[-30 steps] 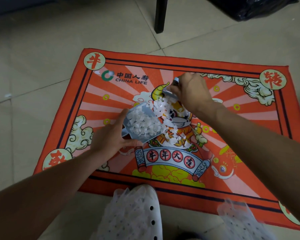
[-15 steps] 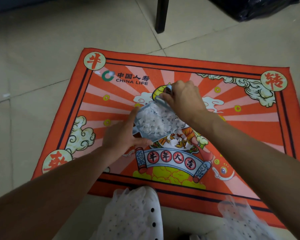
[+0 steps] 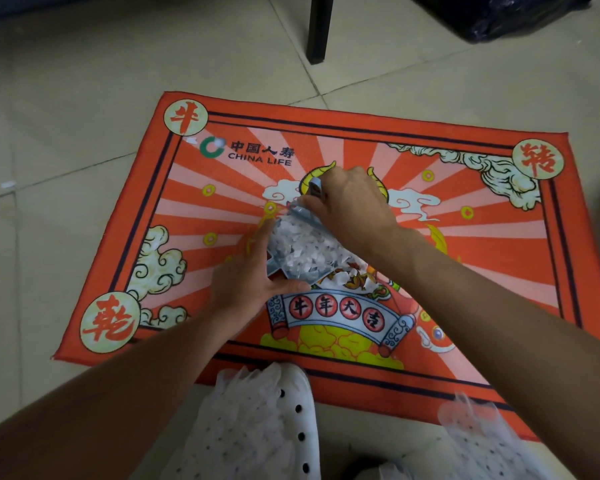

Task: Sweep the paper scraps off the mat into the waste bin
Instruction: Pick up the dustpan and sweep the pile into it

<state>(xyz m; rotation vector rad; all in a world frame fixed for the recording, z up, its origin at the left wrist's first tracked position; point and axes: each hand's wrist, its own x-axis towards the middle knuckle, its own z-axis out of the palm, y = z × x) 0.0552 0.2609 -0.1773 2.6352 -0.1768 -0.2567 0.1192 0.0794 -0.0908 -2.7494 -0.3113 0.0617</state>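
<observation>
White paper scraps [image 3: 302, 249] lie heaped in a small blue dustpan [image 3: 291, 268] near the middle of the mat [image 3: 492, 265], and a few more scraps sit on the mat just off the pan's lip, on the side toward the right forearm. The left hand [image 3: 250, 282] holds the dustpan, thumb along its near edge and fingers [image 3: 262, 237] up along its far side. The right hand [image 3: 352, 206] is curled round a small blue brush [image 3: 309, 211], whose head meets the far end of the heap, just beyond the left fingers. The mat is orange-red with pale rays, clouds and a cartoon ox. Beyond the right hand, toward the far left corner, it reads "CHINA LIFE" beside a green ring logo, with Chinese characters above the words. Round badges with single red characters sit in three visible corners. A blue scroll nearer than both hands carries four red discs, each with one character. The mat lies on a tiled floor [image 3: 84, 98]. Nearer than the hands are two white perforated shoes [image 3: 257, 427]. Far beyond the right hand stand a dark furniture leg [image 3: 319, 27] and a black bag [image 3: 499, 15].
</observation>
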